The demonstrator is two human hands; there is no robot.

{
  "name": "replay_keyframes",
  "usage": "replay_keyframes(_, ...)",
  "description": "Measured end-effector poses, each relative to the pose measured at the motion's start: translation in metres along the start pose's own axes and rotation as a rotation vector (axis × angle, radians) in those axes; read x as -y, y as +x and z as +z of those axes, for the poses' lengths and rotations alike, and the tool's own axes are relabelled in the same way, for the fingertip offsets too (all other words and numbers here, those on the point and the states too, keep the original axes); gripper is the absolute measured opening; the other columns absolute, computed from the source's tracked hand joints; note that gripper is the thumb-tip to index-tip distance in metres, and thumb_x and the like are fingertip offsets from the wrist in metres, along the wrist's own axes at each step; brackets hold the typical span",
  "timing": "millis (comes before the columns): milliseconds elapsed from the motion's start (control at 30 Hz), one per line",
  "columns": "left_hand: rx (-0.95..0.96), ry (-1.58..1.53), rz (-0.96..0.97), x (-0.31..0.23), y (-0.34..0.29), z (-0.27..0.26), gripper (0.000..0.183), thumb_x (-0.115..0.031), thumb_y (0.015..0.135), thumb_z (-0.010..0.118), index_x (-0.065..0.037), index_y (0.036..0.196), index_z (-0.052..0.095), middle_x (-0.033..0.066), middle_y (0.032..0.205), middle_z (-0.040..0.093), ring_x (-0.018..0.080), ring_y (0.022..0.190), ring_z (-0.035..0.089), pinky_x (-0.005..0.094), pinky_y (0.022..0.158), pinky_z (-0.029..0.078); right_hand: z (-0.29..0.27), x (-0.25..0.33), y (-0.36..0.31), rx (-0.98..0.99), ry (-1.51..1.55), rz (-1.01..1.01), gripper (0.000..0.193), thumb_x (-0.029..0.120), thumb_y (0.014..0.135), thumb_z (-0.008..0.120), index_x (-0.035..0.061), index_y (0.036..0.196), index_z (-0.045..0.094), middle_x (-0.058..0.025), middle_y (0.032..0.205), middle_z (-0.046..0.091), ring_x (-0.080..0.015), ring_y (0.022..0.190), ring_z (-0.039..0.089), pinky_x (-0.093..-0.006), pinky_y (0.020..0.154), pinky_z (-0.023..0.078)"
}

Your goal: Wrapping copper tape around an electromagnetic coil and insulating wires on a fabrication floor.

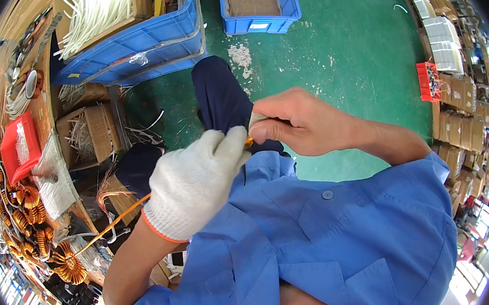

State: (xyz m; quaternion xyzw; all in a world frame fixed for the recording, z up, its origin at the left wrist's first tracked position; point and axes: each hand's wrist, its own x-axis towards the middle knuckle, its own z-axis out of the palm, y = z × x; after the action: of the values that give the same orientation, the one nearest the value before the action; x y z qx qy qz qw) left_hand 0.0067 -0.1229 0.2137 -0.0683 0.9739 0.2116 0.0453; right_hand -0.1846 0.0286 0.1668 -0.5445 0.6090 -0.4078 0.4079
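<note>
My left hand (194, 175), in a white knitted glove with an orange cuff edge, is closed in front of my chest. My bare right hand (297, 122) meets it from the right, thumb and fingers pinched together. Between the fingertips shows a small copper-wound piece (248, 142), mostly hidden by both hands. Something pale covers a fingertip of the right hand. From under the glove, a copper wire bundle (118, 219) runs down left toward a copper-wound ring coil (68, 265) at the workbench edge.
Several more ring coils (28, 197) and a red tray (20, 147) lie on the wooden workbench at left. Stacked blue crates (130, 66) bear white tubing (96, 14). Another blue crate (261, 22) sits on the green floor; boxes (456, 91) line the right.
</note>
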Motion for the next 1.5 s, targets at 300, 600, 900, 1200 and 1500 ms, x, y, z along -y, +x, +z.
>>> replay_keyframes(300, -0.123, -0.397, 0.01, -0.012, 0.002, -0.002, 0.01, -0.005, 0.093, 0.074, -0.004, 0.103, 0.073, 0.0133, 0.084, 0.068, 0.0329, 0.067, 0.068, 0.0371, 0.059, 0.052, -0.008, 0.018, -0.031, 0.011, 0.301, 0.319, 0.029, 0.026, 0.11, 0.062, 0.0026, 0.093, 0.067, -0.0009, 0.07, 0.058, -0.0092, 0.059, 0.053, -0.0289, 0.052, 0.04)
replay_keyframes(600, -0.069, -0.601, -0.047, -0.002, 0.006, -0.005, 0.01, -0.006, 0.095, 0.072, 0.001, 0.101, 0.073, 0.0172, 0.087, 0.071, 0.0334, 0.073, 0.07, 0.0377, 0.065, 0.053, -0.005, 0.026, -0.026, -0.13, -0.559, -0.372, 0.025, 0.017, 0.094, 0.079, 0.0004, 0.091, 0.059, -0.0104, 0.085, 0.06, -0.0307, 0.071, 0.064, -0.0453, 0.058, 0.051)
replay_keyframes(900, 0.003, -0.515, 0.028, -0.021, 0.017, -0.011, 0.012, -0.007, 0.095, 0.073, 0.003, 0.102, 0.074, 0.0185, 0.086, 0.07, 0.0328, 0.071, 0.069, 0.0359, 0.064, 0.052, -0.017, 0.006, -0.034, 0.161, 0.284, 0.074, 0.014, 0.009, 0.104, 0.068, 0.0009, 0.093, 0.066, -0.0035, 0.07, 0.059, -0.0117, 0.059, 0.057, -0.0334, 0.05, 0.04)
replay_keyframes(1200, 0.144, -0.772, -0.219, -0.008, 0.031, -0.019, 0.017, -0.007, 0.099, 0.064, 0.006, 0.097, 0.075, 0.0086, 0.079, 0.072, 0.0098, 0.07, 0.061, 0.0306, 0.063, 0.05, -0.02, 0.005, -0.043, -0.321, -0.408, -0.281, 0.02, 0.013, 0.094, 0.079, -0.0017, 0.104, 0.07, -0.0117, 0.089, 0.066, -0.0222, 0.072, 0.067, -0.0338, 0.054, 0.051)
replay_keyframes(1500, 0.217, -0.858, -0.276, -0.012, 0.029, -0.024, 0.02, -0.009, 0.1, 0.063, 0.006, 0.095, 0.075, 0.0044, 0.076, 0.069, 0.0065, 0.068, 0.057, 0.0275, 0.061, 0.047, -0.024, -0.002, -0.029, -0.146, -0.379, -0.501, 0.018, 0.006, 0.087, 0.082, -0.0004, 0.096, 0.067, -0.0105, 0.082, 0.056, -0.0271, 0.063, 0.056, -0.038, 0.051, 0.047)
